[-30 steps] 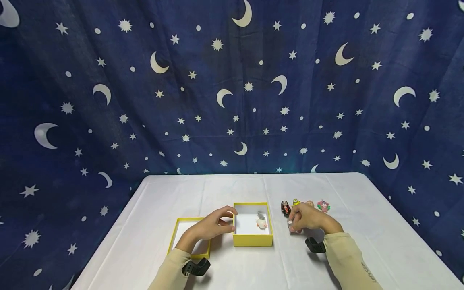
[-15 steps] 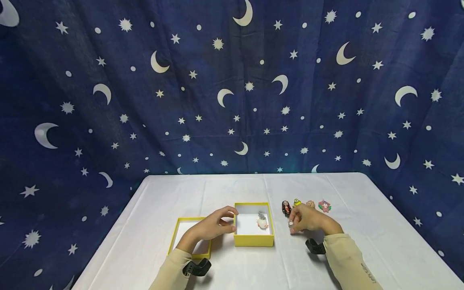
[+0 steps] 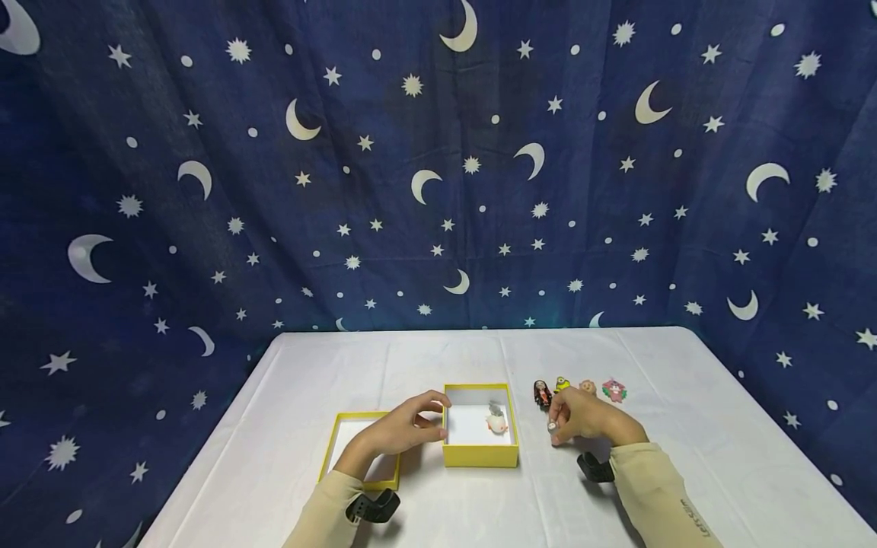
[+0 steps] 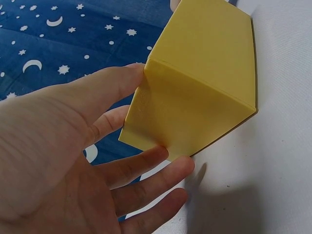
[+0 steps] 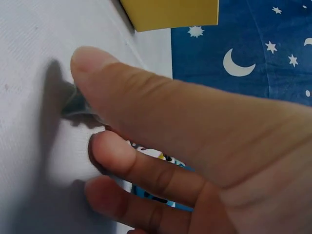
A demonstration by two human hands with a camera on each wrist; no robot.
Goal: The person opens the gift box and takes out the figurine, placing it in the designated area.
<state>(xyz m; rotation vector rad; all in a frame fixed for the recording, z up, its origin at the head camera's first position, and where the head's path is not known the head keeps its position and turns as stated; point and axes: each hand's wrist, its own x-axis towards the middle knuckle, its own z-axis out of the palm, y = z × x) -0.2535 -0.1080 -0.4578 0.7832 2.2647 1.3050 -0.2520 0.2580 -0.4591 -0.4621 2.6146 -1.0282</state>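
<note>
A yellow box [image 3: 479,457] with a white inside stands in the middle of the table. A small white and grey figurine [image 3: 496,423] lies in its right part. My left hand [image 3: 404,426] rests against the box's left wall, thumb and fingers spread along it; in the left wrist view its thumb [image 4: 117,80] touches the yellow side near a corner. To the right of the box, my right hand [image 3: 585,417] pinches a small greyish figurine [image 3: 552,427] low over the cloth. The right wrist view shows only a dark grey-green bit of it, mostly hidden behind the thumb [image 5: 122,87].
The yellow-rimmed box lid [image 3: 333,441] lies at the left, partly under my left forearm. Behind my right hand are a dark-haired doll figurine [image 3: 542,393], a yellow minion figurine [image 3: 562,383], a tan figurine [image 3: 587,387] and a pink and green figurine [image 3: 614,390]. A starry curtain [image 3: 438,190] hangs behind the table.
The small figurine in my right fingers has shifted and turned slightly, moving a little toward me. My left hand stays at the box.
</note>
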